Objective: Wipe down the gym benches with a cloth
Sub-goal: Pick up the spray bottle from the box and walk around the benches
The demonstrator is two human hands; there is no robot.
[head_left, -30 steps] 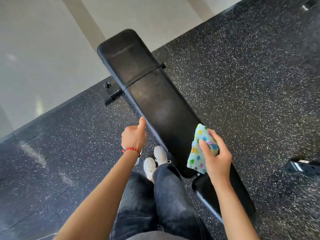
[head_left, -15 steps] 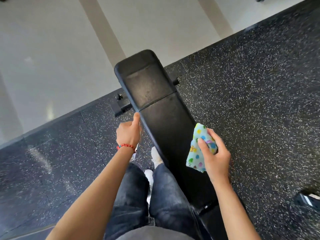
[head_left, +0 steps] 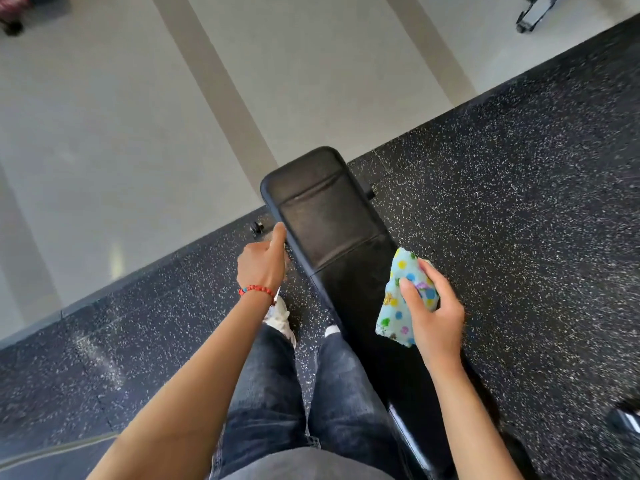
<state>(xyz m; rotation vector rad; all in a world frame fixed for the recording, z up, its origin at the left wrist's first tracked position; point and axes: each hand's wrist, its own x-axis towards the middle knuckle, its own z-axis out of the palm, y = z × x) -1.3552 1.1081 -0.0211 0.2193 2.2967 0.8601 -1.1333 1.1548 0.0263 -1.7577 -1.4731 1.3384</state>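
Note:
A long black padded gym bench (head_left: pixel 332 230) runs from the centre toward the lower right. My right hand (head_left: pixel 438 317) grips a light blue cloth with coloured dots (head_left: pixel 403 299), held at the bench's right edge just above the pad. My left hand (head_left: pixel 261 263), with a red bead bracelet on the wrist, is curled with its thumb against the bench's left edge near the far end. The near part of the bench is hidden behind my legs and right arm.
My legs in dark jeans and white shoes (head_left: pixel 280 317) stand left of the bench on black speckled rubber flooring (head_left: pixel 519 220). Pale smooth floor (head_left: pixel 138 116) lies beyond. A dark equipment foot (head_left: pixel 623 420) sits at the right edge, and a bench foot (head_left: pixel 257 229) pokes out at the left.
I have stepped forward along the bench, so its far end sits nearer. My left hand has slid up the left edge. The cloth stays gripped in my right hand.

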